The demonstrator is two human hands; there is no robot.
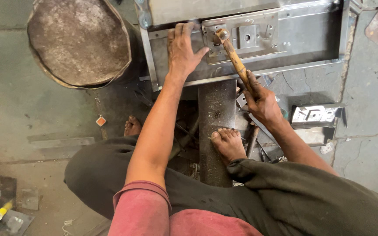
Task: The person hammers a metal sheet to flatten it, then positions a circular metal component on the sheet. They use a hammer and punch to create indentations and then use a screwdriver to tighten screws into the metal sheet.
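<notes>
- The work lies on a grey concrete floor (31, 109), stained and cracked, with seams running across it; the person sits low over it, bare feet on and beside a dark steel block (216, 113).
- A sheet-metal panel (302, 41) with folded edges rests across the far end of that block, its right end reaching toward the upper right corner of the view.
- The left hand (182, 48) lies open and flat, fingers spread, pressing on the panel's left part just beside a lock plate (246, 37) mounted there.
- The right hand (261, 102) is closed around the wooden handle of a hammer (235, 59), whose head touches the lock plate's left edge.
- Open floor spreads to the left and lower left; the right side is crowded with metal offcuts and a second small bracket (316, 114).
- A round drum (78, 41) stands at upper left, its dusty top bare; whether it holds anything cannot be told.
</notes>
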